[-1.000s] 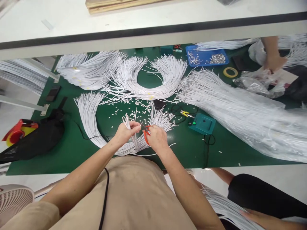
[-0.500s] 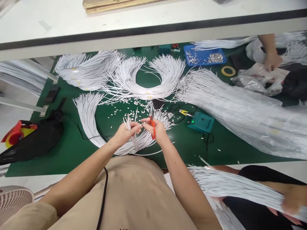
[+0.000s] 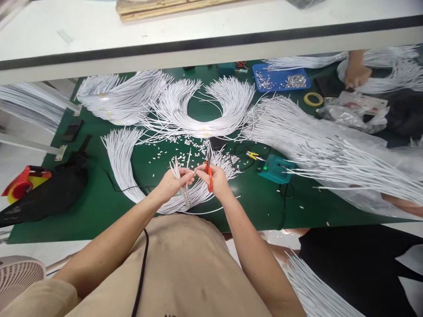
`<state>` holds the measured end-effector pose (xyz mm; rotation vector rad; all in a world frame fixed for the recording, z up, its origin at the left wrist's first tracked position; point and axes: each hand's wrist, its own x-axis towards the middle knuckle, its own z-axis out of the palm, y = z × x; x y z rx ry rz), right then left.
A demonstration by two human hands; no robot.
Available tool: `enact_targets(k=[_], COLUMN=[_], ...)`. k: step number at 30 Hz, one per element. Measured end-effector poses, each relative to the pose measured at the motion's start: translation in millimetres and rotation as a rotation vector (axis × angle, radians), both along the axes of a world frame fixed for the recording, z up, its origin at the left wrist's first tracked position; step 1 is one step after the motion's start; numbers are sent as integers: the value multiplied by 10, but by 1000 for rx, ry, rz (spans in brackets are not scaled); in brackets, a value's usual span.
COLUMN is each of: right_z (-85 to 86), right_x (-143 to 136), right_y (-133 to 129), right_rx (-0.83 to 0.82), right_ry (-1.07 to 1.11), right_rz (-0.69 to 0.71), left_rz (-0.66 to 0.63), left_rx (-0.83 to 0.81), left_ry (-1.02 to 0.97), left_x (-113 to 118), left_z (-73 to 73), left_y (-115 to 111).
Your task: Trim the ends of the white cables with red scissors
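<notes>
A person in a tan shirt [image 3: 185,264] works white wires [image 3: 174,164] with both bare hands at the near edge of a green table [image 3: 89,215]. The left hand [image 3: 175,182] has its fingers clamped on several strands, thumb and forefinger pinched together at one wire end. The right hand [image 3: 218,180] closes around a red-handled tool [image 3: 209,176], its thumb and forefinger meeting that same tip; the exact contact is too small to tell. The wires stand above a curved bundle [image 3: 120,154], directly before the wearer. Dark lettering at the bottom of the shirt is cut off, unreadable. Reddish print on a packet [image 3: 361,102] in a clear bag [image 3: 353,116] is too small to read.

A white shelf [image 3: 82,33] with a dark edge spans the far side. White scraps [image 3: 188,141] lie inside the bundle's curve. Green surface runs from the bundle's left side to a black bag [image 3: 62,189]. On the right, a strip of table shows between a teal device [image 3: 276,171] and the near edge, where another person's hand [image 3: 403,204] supports a blurred wire bunch [image 3: 350,163].
</notes>
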<state>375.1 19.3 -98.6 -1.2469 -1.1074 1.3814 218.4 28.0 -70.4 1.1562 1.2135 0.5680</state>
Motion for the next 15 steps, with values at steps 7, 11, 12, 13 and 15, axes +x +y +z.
enact_targets(k=[7,11,12,13,15], right_z=[-58,84,111,127,125], right_x=[-166,-277,-283,-278,-240], right_y=[-97,-185,-182,-166,-103], right_rx=[15,181,181,153,43], right_ry=[-141,-276,-236,-175,-50], right_rz=[-144,-163,-164,-189,-307], left_rz=[104,170,175,181,195], left_rx=[42,128,129,117,70], left_ry=[41,152,158,153,124], left_x=[-6,-9,-10,-11,-15], left_z=[-22,-41,-42,-40,-33], left_y=[-5,22,27,30,29])
